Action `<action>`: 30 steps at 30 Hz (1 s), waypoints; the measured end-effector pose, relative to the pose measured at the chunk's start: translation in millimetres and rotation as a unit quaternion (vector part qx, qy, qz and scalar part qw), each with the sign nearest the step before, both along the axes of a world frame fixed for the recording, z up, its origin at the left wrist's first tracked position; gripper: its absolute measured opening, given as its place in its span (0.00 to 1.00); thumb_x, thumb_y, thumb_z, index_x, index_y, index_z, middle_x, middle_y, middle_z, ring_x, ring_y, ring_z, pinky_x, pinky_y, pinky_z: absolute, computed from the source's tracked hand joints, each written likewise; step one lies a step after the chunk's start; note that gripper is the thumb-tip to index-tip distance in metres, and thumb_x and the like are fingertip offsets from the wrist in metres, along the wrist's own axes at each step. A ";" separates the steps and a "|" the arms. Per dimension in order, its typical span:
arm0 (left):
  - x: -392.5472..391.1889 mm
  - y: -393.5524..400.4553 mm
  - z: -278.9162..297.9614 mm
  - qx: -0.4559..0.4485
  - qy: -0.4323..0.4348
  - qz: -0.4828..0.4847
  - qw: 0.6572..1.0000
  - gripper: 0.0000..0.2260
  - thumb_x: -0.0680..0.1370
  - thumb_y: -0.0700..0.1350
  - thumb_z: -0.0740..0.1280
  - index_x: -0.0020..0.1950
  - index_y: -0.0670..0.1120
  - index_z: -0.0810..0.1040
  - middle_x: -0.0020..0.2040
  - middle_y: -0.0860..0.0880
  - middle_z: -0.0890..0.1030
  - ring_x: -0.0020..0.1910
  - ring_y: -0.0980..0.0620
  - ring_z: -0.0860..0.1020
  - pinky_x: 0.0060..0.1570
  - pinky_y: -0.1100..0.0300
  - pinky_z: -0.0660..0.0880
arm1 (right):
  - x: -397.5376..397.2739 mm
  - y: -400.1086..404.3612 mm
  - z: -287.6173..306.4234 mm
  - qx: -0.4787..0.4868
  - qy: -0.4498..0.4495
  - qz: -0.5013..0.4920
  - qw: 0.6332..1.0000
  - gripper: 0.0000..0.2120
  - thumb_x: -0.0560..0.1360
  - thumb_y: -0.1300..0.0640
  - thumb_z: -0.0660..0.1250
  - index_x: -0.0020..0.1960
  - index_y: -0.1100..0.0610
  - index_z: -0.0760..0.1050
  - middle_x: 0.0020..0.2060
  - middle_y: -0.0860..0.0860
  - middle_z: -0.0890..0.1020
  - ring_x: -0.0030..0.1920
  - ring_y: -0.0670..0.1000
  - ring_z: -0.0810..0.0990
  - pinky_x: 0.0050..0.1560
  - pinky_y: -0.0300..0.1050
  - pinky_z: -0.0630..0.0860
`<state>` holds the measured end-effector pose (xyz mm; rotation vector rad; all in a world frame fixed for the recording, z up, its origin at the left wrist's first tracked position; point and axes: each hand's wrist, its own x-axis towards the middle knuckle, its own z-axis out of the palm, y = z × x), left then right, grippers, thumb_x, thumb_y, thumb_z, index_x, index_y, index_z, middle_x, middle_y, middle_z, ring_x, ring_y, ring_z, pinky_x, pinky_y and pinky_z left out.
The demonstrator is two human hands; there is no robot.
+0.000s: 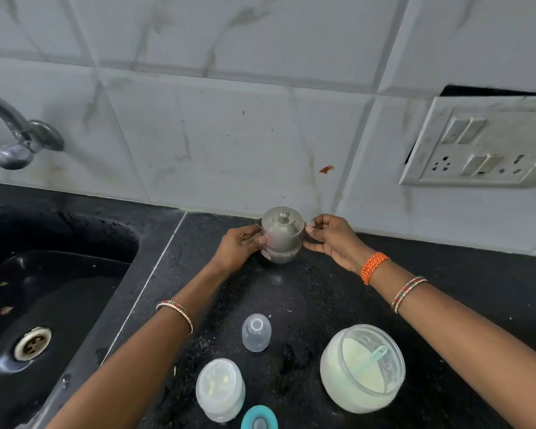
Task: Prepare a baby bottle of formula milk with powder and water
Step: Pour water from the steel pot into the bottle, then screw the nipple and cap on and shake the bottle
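Note:
A small steel kettle (280, 235) with a knobbed lid stands on the black counter near the wall. My left hand (240, 247) grips its left side and my right hand (330, 238) holds its handle on the right. Closer to me, an open baby bottle (220, 390) holds some powder. An open round tub of formula powder (362, 368) with a pale blue scoop (376, 356) in it sits at the right. A clear bottle cap (256, 332) and a teal nipple ring (259, 418) lie between them.
A black sink (44, 305) with a steel drain fills the left side, under a wall tap (16, 134). A switch and socket plate (477, 144) hangs off the tiled wall at the right. The counter (446, 274) extends to the right.

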<state>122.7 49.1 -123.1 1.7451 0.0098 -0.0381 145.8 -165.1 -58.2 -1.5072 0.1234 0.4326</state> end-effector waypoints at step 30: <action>-264.1 -4.6 -3.9 -0.089 -0.082 0.091 0.989 0.28 0.71 0.62 0.63 0.66 0.48 0.73 0.61 0.51 0.79 0.58 0.57 0.78 0.55 0.63 0.76 | -280.8 50.2 -29.8 -0.533 -0.220 0.217 0.788 0.23 0.69 0.50 0.72 0.58 0.57 0.68 0.58 0.55 0.75 0.59 0.57 0.74 0.49 0.48 0.71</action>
